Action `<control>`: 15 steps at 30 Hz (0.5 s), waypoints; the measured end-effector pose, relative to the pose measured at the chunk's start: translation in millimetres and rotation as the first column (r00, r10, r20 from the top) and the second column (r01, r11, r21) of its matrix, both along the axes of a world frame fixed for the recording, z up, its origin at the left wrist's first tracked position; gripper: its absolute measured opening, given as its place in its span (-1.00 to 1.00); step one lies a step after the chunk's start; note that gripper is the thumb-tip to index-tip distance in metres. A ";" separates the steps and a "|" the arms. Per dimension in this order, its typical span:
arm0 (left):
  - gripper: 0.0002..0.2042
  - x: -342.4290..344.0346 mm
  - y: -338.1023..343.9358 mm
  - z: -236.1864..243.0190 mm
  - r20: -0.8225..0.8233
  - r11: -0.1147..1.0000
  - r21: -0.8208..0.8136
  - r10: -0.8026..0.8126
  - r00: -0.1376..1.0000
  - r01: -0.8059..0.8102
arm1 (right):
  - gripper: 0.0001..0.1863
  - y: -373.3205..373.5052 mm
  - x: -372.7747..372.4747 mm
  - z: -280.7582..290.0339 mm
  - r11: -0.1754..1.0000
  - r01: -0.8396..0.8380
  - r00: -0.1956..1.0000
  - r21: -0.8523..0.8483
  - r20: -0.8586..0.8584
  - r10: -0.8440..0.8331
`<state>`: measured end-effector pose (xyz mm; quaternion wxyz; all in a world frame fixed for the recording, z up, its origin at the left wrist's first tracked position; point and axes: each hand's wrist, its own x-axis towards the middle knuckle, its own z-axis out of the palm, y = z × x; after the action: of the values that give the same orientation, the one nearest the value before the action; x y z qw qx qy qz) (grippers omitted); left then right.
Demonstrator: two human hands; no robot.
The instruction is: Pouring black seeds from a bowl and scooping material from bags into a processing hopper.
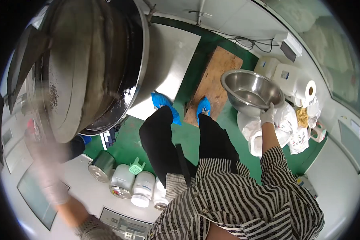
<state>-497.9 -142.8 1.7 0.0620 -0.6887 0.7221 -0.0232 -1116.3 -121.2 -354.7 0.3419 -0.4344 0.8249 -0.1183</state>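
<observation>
My right hand (268,114), in a pale glove, grips the near rim of a wide stainless steel basin (247,95) off to my right. The basin is tilted a little and I see nothing in it. My left hand (48,158), also gloved, is smeared by motion at the lower left, so its fingers cannot be read. It is next to the near edge of a large round machine (142,60) with a dark, wet-looking inner wall and a broad grey blade (68,80). A small red spot (31,125) shows beside that hand, too blurred to name.
My feet in blue shoe covers (162,101) stand by a metal sheet (168,52) and a wooden board (220,72). White jugs (288,76) and plastic bags (286,120) crowd the right. Several lidded containers (143,186) line the lower left. Black cables (248,42) lie by the wall.
</observation>
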 end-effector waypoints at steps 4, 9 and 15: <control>-0.65 -104.4 29.1 -129.8 -0.415 0.730 0.644 0.082 0.906 0.229 | -0.39 -28.9 59.9 -51.5 0.979 -0.178 0.962 0.099 -0.191 0.194; -0.71 -144.0 67.2 -283.5 -0.447 0.724 0.640 0.079 0.891 0.257 | -0.57 -25.0 31.9 -128.1 0.958 -0.273 0.916 0.090 -0.278 0.288; -0.70 -148.6 107.1 -389.6 -0.343 0.657 0.749 0.281 0.896 0.081 | -0.63 24.7 62.0 -199.3 0.940 -0.249 0.942 0.235 -0.167 0.292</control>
<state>-646.5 -35.7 -387.9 0.1791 -0.6288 0.6219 0.4311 -1054.3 -96.5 -554.0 0.3144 -0.5150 0.7950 0.0623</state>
